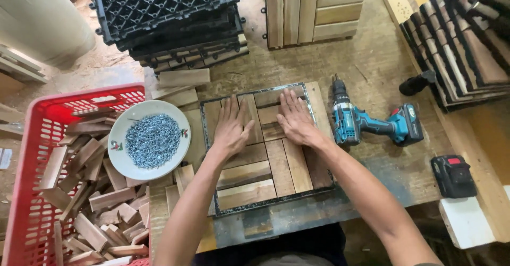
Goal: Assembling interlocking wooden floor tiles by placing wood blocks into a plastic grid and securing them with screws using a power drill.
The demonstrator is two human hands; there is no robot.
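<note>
Hands flat on wooden slats (265, 162) set inside a square metal frame (208, 138) at centre of the surface (372, 69). Left hand (232, 129): palm down, fingers (232, 109) extended, slightly spread, gripping nothing. Right hand (295, 118): same, fingers close together. White plate of screws (151, 140) just left of frame, resting partly on red crate of wood offcuts (32, 191). Teal cordless drill (372, 123) lies right of frame; spare battery (452, 176) beyond it.
</note>
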